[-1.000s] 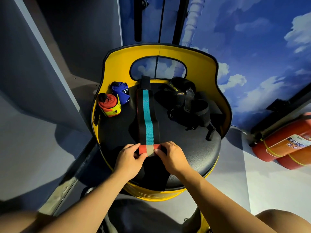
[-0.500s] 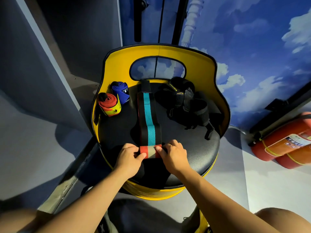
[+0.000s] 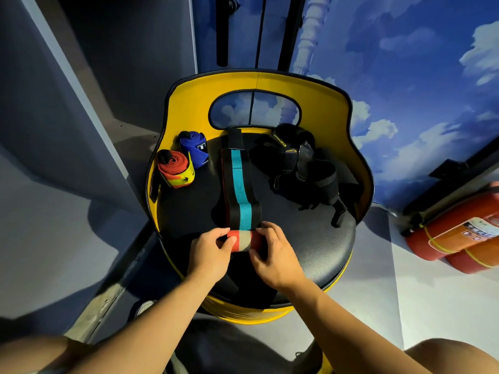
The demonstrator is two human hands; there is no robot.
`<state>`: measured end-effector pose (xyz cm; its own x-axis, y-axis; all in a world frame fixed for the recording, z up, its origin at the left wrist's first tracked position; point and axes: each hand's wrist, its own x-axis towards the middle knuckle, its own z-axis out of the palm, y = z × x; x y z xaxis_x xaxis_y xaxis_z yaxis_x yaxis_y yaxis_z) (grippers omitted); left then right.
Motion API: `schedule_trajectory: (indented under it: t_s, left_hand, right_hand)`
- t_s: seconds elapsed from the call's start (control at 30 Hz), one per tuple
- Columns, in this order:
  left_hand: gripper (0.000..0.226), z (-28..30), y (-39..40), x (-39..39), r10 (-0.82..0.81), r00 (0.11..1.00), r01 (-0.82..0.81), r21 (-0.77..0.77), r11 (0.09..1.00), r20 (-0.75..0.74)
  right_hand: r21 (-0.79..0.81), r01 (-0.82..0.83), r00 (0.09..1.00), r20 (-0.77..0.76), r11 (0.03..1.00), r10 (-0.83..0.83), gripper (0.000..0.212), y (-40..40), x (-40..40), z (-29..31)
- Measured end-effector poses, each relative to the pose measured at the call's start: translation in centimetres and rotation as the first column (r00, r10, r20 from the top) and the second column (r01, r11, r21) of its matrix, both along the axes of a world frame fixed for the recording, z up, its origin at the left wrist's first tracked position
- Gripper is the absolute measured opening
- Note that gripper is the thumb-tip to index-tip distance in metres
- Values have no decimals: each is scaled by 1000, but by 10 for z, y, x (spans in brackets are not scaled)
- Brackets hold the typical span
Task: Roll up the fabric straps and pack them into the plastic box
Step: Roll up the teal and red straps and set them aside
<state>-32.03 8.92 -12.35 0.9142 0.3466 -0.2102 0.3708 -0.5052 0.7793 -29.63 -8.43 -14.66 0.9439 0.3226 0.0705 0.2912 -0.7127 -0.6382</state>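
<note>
Soft woven strap (image 3: 240, 195) lay along the seat (image 3: 310, 238), its near end a small roll (image 3: 244, 240) pinched by your left hand (image 3: 209, 252) and right hand (image 3: 275, 255), both closed on its ends; limp and light, it needed tension there.

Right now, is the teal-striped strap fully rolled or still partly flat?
Partly rolled. The teal-striped strap lies flat along the black seat; only its near end is curled, between the left hand and right hand.
</note>
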Motion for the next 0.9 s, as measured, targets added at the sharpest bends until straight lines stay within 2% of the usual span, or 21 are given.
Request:
schedule_trajectory:
  t_s: [0.07, 0.13, 0.3, 0.5, 0.6, 0.7, 0.77, 0.9]
  left_hand:
    - [41, -2, 0, -1, -28, 999, 27, -32, 999, -16]
    - [47, -4, -1, -3, -30, 999, 28, -64, 998, -41]
    - [46, -5, -5, -6, 11, 998, -19, -143, 990, -61]
    - [47, -4, -1, -15, -11, 996, -9, -233, 973, -87]
    - [45, -4, -1, -19, -31, 996, 11, -223, 975, -89]
    - [42, 1, -1, -19, -49, 996, 36, -157, 987, -80]
    - [40, 3, -1, -15, -48, 997, 41, -105, 994, -68]
    - [38, 4, 1, -4, -38, 996, 36, -18, 999, -84]
  right_hand:
    - [12, 8, 999, -32, 1000, -8, 50, -2, 2, 0]
    - [45, 37, 996, -81, 998, -33, 49, 0, 4, 4]
    - [101, 132, 958, -267, 986, -101, 47, 5, 2, 11]
    - [139, 118, 958, -277, 983, -76, 47, -3, -3, 13]
    - [96, 69, 970, -240, 993, -44, 49, -7, -6, 14]
    - [33, 11, 986, -164, 999, -5, 48, -8, -4, 17]
    - [8, -2, 985, -170, 1000, 4, 46, -9, -1, 20]
    - [51, 19, 982, -190, 999, -9, 42, -7, 7, 23]
